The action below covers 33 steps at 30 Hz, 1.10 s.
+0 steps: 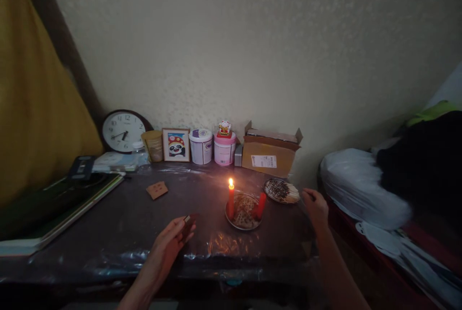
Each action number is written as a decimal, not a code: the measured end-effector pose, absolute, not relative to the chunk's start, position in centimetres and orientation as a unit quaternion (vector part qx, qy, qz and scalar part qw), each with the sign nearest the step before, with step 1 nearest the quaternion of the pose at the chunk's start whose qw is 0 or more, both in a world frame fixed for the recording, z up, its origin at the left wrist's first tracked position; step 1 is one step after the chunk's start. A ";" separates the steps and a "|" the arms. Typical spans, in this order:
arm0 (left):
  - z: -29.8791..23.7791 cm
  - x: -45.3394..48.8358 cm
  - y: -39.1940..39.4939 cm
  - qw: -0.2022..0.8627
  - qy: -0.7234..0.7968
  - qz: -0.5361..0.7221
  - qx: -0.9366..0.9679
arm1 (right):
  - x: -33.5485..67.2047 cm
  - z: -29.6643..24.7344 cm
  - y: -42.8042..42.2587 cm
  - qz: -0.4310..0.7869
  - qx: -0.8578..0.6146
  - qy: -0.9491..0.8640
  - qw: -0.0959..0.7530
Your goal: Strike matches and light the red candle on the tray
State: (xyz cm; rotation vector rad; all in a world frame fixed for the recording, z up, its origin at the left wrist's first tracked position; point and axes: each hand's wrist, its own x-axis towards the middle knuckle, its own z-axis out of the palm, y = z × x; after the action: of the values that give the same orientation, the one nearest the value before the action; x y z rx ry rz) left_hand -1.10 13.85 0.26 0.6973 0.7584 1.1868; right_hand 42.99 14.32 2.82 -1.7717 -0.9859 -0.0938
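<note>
My left hand (176,234) is closed around a small matchbox (188,219), held low over the near part of the table. To its right stands a round metal dish (243,227) with a lit red candle (231,201) upright at its left side. A second red candle (261,205), with no flame, leans at the dish's right side. Farther right, a plate (267,194) bears a pile of matchsticks (285,191) with dark heads. Beside that plate is my right hand (316,206), its fingers curled and pinched together; whatever is between them is too small to make out.
A brown card (157,190) lies on the plastic-covered table (137,223). Along the wall stand a clock (123,131), a yellow cup (153,146), a framed panda picture (176,145), two tins (201,147) and an open cardboard box (269,157). Large books (61,209) lie left; bags (361,187) sit right.
</note>
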 end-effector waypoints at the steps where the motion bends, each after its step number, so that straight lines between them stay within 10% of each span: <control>1: 0.5 -1.0 13.7 0.706 0.342 0.533 0.319 | 42.2 3.4 13.6 -0.043 -0.733 -0.417 0.535; 12: 1.4 0.2 11.2 0.656 0.348 0.503 0.443 | 22.3 7.1 5.5 0.254 -0.558 -0.650 0.449; 33: 1.2 0.8 9.4 0.628 0.309 0.429 0.571 | 17.2 0.4 6.8 0.354 -0.523 -0.632 0.449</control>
State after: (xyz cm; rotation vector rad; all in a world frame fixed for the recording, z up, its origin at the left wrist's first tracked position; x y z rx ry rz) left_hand 0.77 9.45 1.25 1.3079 0.7085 0.9840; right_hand 17.18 6.78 0.45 -1.2941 -1.5647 0.8747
